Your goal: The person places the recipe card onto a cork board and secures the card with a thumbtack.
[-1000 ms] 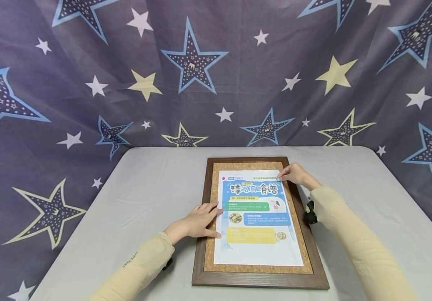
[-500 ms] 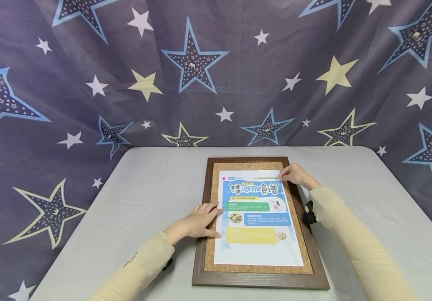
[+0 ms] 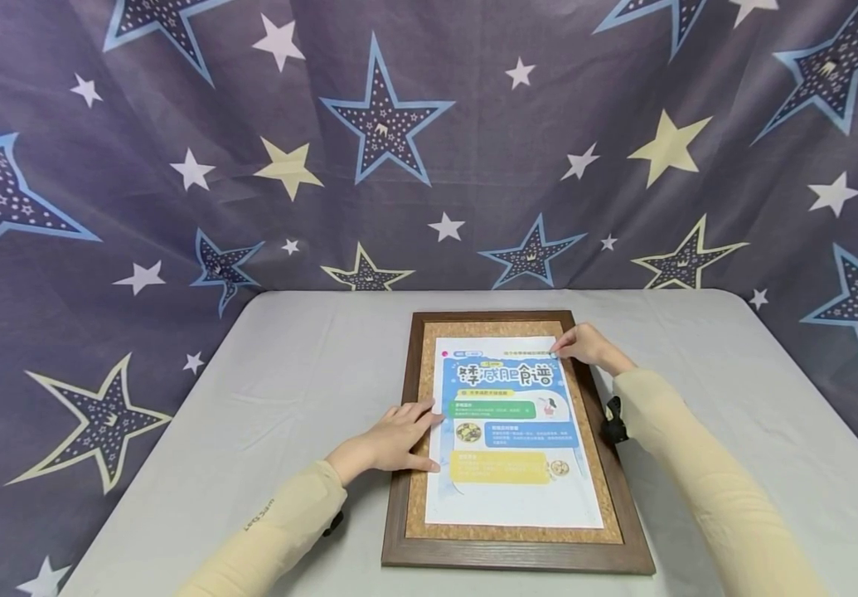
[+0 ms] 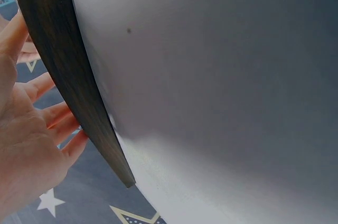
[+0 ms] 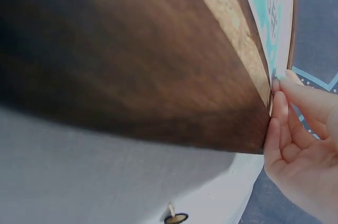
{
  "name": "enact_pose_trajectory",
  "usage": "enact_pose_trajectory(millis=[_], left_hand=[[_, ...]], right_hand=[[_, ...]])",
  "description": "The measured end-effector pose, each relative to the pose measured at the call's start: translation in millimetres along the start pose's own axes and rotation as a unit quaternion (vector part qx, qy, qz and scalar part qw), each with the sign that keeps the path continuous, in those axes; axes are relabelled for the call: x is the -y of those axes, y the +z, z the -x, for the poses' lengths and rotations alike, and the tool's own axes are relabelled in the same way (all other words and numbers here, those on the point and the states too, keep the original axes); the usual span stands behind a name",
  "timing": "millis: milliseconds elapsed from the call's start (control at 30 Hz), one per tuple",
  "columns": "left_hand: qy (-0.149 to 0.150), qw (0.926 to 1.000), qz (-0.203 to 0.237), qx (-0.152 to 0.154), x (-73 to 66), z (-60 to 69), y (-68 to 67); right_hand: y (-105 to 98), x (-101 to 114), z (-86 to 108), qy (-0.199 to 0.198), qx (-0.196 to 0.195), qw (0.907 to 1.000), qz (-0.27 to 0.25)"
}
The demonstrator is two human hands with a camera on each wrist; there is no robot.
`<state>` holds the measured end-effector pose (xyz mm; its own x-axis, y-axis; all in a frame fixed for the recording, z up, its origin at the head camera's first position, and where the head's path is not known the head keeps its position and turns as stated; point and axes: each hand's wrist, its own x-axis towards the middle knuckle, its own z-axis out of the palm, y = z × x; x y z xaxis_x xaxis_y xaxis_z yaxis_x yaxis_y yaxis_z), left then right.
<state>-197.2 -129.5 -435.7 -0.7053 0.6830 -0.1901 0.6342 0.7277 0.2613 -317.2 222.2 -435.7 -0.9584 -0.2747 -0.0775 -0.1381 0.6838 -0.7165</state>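
A printed poster (image 3: 511,506) with blue, green and yellow panels lies on a cork board (image 3: 615,531) in a brown wooden frame (image 3: 518,555). A pink round-headed thumbtack (image 3: 445,354) sits at the poster's top left corner. At the top right corner my right hand (image 3: 588,346) pinches a small pale-blue thumbtack (image 5: 278,77) between thumb and finger; most of it is hidden. My left hand (image 3: 395,439) rests spread across the frame's left side, fingertips on the poster's left edge. In the left wrist view its fingers (image 4: 63,121) are partly hidden by the frame.
A loose thumbtack (image 5: 176,217) lies point up on the grey-covered table (image 3: 309,373), beside the board's right side. A dark star-patterned curtain (image 3: 429,224) hangs behind the table and along both sides.
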Motion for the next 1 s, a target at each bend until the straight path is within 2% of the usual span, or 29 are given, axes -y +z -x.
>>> enact_pose_trajectory(millis=[233,333,367,500,567,600,667,733,767,800,867,933,1000], left_hand=[[-0.004,1.0000,-0.001,0.003,-0.6,0.2,-0.4],[-0.006,1.0000,0.000,0.002,-0.7,0.1,-0.4],[-0.007,1.0000,-0.001,0.002,-0.4,-0.2,-0.2],[-0.009,1.0000,-0.004,0.001,0.2,-0.7,1.0],[-0.010,0.9999,-0.005,0.003,0.4,-0.9,1.4],[-0.009,0.9999,-0.005,0.002,0.2,-0.6,1.3],[-0.008,0.9999,-0.005,0.001,0.1,-0.6,1.2],[-0.009,0.9999,-0.006,0.001,-0.1,-0.6,1.0],[-0.008,0.9999,-0.007,0.001,-0.3,-0.6,0.7],[-0.007,1.0000,-0.006,0.001,-0.5,-0.5,0.5],[-0.007,1.0000,-0.006,0.001,-0.4,-0.8,0.6],[-0.008,0.9999,-0.006,0.002,-0.7,-0.9,0.8],[-0.008,0.9999,-0.007,0.003,-0.8,-0.9,0.9]], right_hand=[[-2.1,3.5,-0.2,0.024,0.008,0.9997,0.001],[-1.4,-9.2,-7.8,0.020,0.009,0.9997,-0.009],[0.6,-22.0,-14.9,-0.009,0.006,0.9995,-0.030],[4.0,-38.9,-25.8,-0.028,0.008,0.9993,-0.024],[6.1,-42.7,-30.1,-0.018,0.007,0.9997,-0.012],[6.5,-41.8,-31.1,0.005,0.009,0.9999,0.007],[10.1,-61.0,-43.3,-0.009,0.006,0.9999,0.009],[15.8,-97.4,-64.4,-0.038,0.000,0.9993,-0.003],[18.4,-114.7,-73.2,-0.065,-0.004,0.9978,-0.008],[18.7,-119.6,-76.6,-0.063,-0.001,0.9979,-0.011],[18.5,-114.6,-73.5,-0.058,-0.008,0.9983,-0.005],[13.8,-78.6,-53.5,-0.017,-0.011,0.9998,0.007],[7.2,-29.5,-24.8,0.023,-0.010,0.9993,0.026]])
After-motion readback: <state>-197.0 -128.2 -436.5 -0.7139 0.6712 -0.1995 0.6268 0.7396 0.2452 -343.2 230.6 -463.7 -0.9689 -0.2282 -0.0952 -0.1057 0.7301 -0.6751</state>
